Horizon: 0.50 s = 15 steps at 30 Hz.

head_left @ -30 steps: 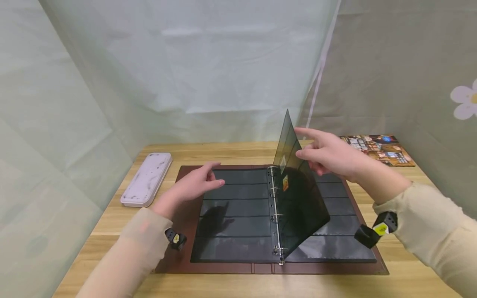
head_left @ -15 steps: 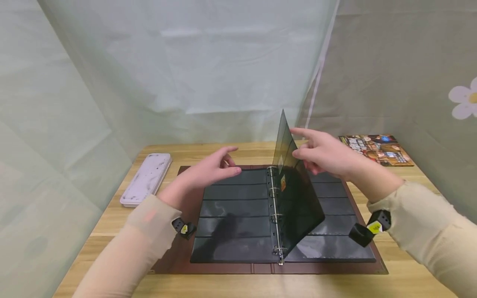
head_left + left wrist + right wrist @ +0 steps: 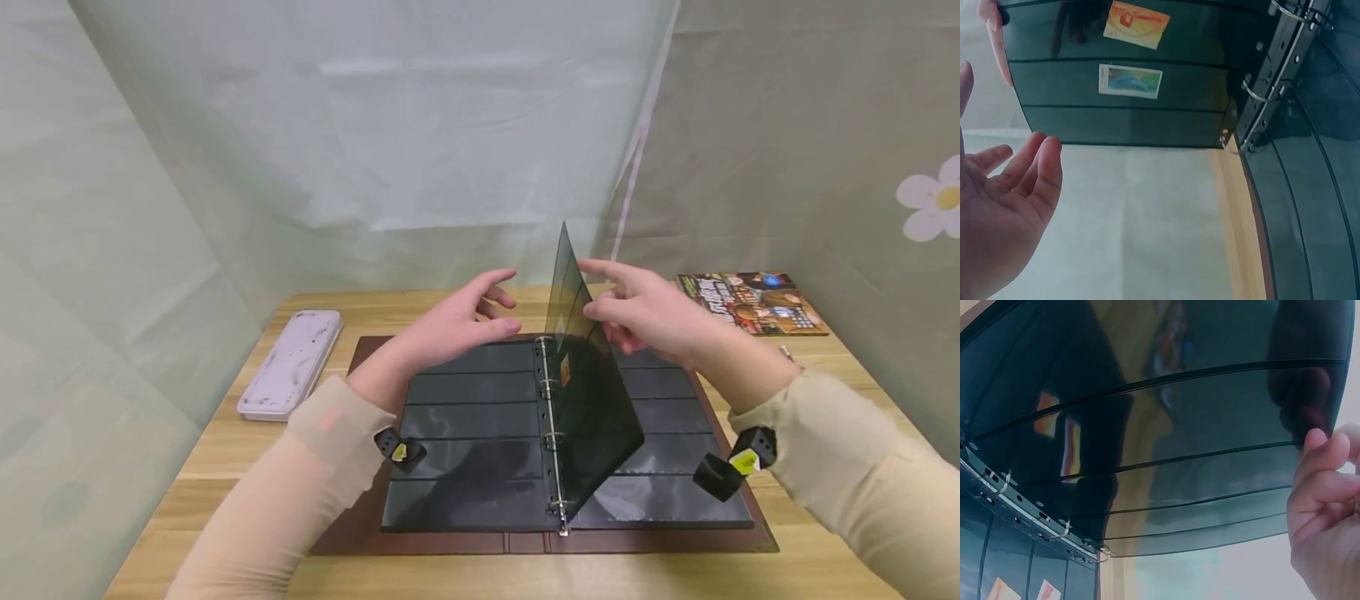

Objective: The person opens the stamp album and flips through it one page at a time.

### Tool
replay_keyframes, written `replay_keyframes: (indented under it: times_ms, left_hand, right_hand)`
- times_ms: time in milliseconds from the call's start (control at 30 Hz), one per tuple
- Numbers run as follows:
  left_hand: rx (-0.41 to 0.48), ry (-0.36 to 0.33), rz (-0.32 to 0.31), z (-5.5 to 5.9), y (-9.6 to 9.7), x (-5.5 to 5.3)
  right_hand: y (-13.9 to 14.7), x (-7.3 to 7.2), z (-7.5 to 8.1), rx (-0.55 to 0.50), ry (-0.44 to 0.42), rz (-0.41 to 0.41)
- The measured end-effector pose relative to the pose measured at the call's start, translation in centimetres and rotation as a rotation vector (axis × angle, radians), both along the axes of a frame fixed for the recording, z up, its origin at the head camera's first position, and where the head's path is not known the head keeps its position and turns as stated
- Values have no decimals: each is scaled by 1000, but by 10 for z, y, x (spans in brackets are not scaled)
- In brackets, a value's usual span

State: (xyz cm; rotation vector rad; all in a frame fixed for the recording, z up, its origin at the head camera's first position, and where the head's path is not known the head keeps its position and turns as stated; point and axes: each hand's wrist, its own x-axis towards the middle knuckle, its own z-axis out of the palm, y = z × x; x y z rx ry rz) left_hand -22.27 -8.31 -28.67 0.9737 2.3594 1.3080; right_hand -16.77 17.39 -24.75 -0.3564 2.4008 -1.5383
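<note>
A thin page (image 3: 596, 408), probably light and bendy, best held by its edge; right hand (image 3: 651, 313) touches there, pinch unclear; left hand (image 3: 459, 323) is empty, relaxed.

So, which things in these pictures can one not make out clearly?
Head view: lettering on the colourful printed item, too small to read.
Head view: a small object, mostly hidden behind the right forearm.
Left wrist view: left hand, cut by left edge.
Left wrist view: fine detail of the orange picture, blurred.
</note>
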Motion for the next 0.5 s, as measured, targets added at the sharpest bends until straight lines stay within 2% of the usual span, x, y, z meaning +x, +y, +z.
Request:
replay_keyframes:
  times_ms: [233, 500]
  left_hand:
    - [34, -11, -19, 2, 14, 1]
    - [52, -19, -48, 1, 25, -1]
  right_hand:
    - [0, 0, -5, -71, -25, -7]
    - [0, 0, -8, -95, -25, -22]
